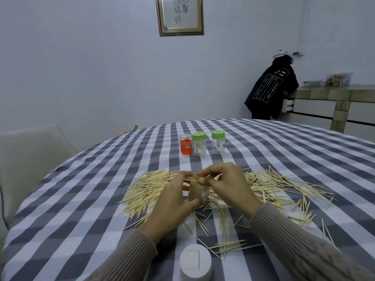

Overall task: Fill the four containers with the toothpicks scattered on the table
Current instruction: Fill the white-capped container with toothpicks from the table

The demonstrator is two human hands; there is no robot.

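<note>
Gripping the clear container (pixel 195 192), the left hand (pixel 174 197) steadies it while the right hand (pixel 229 183) pinches toothpicks (pixel 191 180) at its mouth.

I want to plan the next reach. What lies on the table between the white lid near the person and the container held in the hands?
In the head view, loose toothpicks on the checked cloth lie between the white lid and the held container.

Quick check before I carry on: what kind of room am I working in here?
Most likely a home dining room. A round table under a checked cloth, a pale chair pulled up to it, a framed calligraphy piece on the wall and a drawer cabinet where another person stands.
</note>
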